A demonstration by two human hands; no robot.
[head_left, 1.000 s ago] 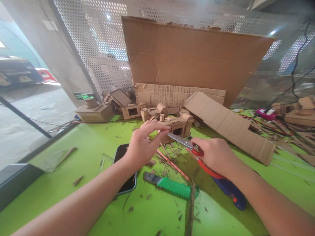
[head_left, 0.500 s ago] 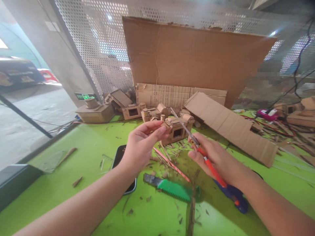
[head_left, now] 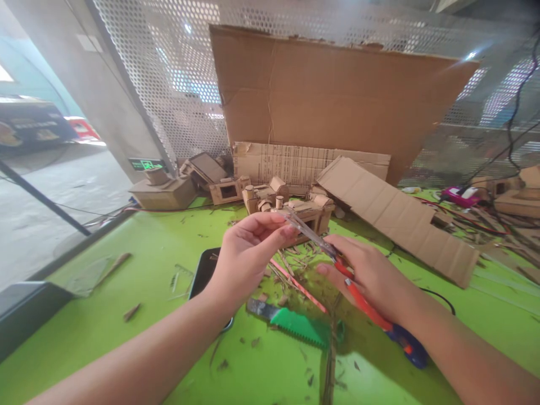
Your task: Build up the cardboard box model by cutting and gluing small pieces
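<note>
My left hand point(head_left: 247, 253) is closed in a pinch on a small cardboard piece, now mostly hidden by the fingers and the tool tip. My right hand point(head_left: 371, 270) grips long-nose pliers point(head_left: 367, 306) by their red and blue handles. Their thin metal jaws reach up and left to the left fingertips, where the cardboard piece is. Just behind the hands stands a small cardboard model point(head_left: 318, 216) with a square opening. Below them on the green table lie a green-handled utility knife point(head_left: 301, 326) and a pink striped stick point(head_left: 301, 286).
A phone point(head_left: 205, 270) lies partly under my left wrist. Cardboard scraps point(head_left: 132, 312) dot the green table point(head_left: 169, 343). Farther back are a cardboard box point(head_left: 162, 194), a slanted cardboard strip point(head_left: 396, 216) and a large upright sheet point(head_left: 337, 101). At right sits a pink device point(head_left: 462, 196) with cables.
The pliers have come left and down, so their tips meet the cardboard piece at my left fingertips. My left hand has barely moved.
</note>
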